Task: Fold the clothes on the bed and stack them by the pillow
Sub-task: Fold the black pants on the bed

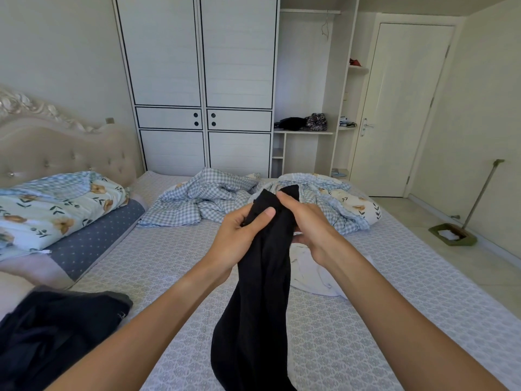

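Pale walls; white two-door wardrobe (197, 80) with open shelving (307, 132) against far wall, closed white door (400, 108) at right, tufted beige headboard (62, 153) left, tiled floor (423, 221), daylight.

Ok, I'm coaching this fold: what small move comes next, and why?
Probably lower the black garment onto the bare sheet and spread it flat: both hands grip its bunched top while the rest hangs twisted, unfolded.

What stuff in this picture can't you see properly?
Head view only:
- black garment: bunched in the left hand and right hand; its bottom is cut off by the frame edge, so its type is unclear.
- white garment: mostly hidden behind the right forearm.
- dark clothes: cut off at the left corner.
- shelf items: too small to identify.
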